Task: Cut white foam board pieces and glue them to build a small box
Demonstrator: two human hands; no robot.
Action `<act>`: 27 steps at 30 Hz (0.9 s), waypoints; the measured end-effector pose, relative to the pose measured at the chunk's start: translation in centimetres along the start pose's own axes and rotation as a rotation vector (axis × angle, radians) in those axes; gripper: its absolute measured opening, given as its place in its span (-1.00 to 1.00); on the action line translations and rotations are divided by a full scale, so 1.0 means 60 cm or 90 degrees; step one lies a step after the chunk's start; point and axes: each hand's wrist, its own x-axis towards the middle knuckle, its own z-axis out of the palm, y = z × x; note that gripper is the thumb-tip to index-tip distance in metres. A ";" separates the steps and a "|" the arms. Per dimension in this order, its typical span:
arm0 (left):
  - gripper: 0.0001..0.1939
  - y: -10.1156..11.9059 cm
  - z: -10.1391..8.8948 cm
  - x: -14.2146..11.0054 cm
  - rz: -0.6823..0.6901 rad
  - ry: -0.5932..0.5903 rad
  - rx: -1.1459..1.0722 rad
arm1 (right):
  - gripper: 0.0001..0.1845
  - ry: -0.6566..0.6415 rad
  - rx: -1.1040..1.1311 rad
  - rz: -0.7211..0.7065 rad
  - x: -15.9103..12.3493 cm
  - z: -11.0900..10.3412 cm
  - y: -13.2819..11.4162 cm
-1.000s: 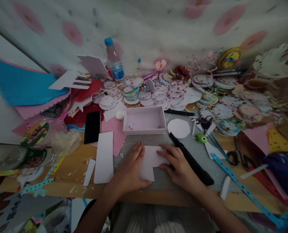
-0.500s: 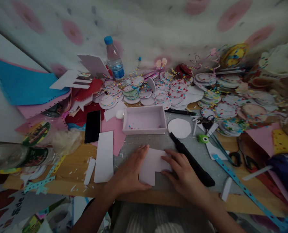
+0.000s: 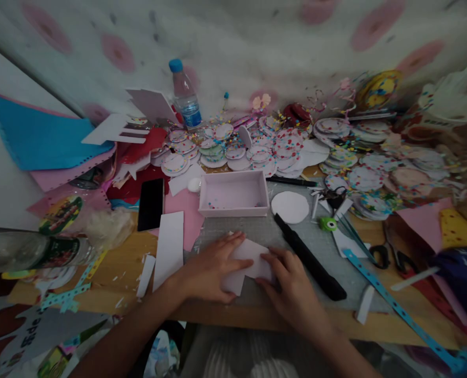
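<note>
Near the front edge of the cluttered wooden surface (image 3: 111, 273), the left hand (image 3: 208, 268) is lying flat with fingers spread on a white notched foam-card piece (image 3: 249, 262), while the right hand (image 3: 292, 286) is pressing its fingertips on that piece's right edge, both resting over a grey cutting mat (image 3: 257, 231). Just right of the hands a long black knife-like tool (image 3: 310, 257) is lying diagonally, and directly beyond them an open pale pink rectangular foam box (image 3: 233, 194) is sitting beside a white paper circle (image 3: 290, 207) and a black phone (image 3: 150, 204). Farther back, heaps of round confetti-printed paper discs (image 3: 257, 149) are crowding the space before a clear plastic water bottle with a blue cap (image 3: 183, 97).

One head-worn view — looking forward and down, close over the cluttered table (image 3: 111, 283).
</note>
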 end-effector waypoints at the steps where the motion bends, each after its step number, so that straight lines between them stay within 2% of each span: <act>1: -0.21 -0.002 0.000 0.000 0.002 0.002 -0.002 | -0.60 0.000 -0.003 0.002 0.000 0.001 0.000; 7: -0.16 -0.009 0.010 -0.003 0.004 0.036 -0.026 | -0.62 -0.002 -0.014 -0.020 0.000 -0.001 0.002; 11: 0.08 -0.004 0.011 -0.002 -0.027 0.043 -0.041 | -0.66 -0.036 -0.029 -0.039 0.004 -0.009 -0.001; 14: 0.19 0.001 0.010 -0.002 -0.050 0.069 -0.031 | -0.64 -0.056 -0.041 -0.044 0.003 -0.013 -0.005; 20: 0.22 -0.004 0.014 -0.002 -0.019 0.088 -0.018 | -0.61 -0.078 -0.022 -0.041 -0.019 -0.006 -0.013; 27: 0.24 -0.006 0.015 -0.002 -0.021 0.088 -0.029 | -0.57 -0.092 0.007 -0.030 -0.052 0.011 -0.021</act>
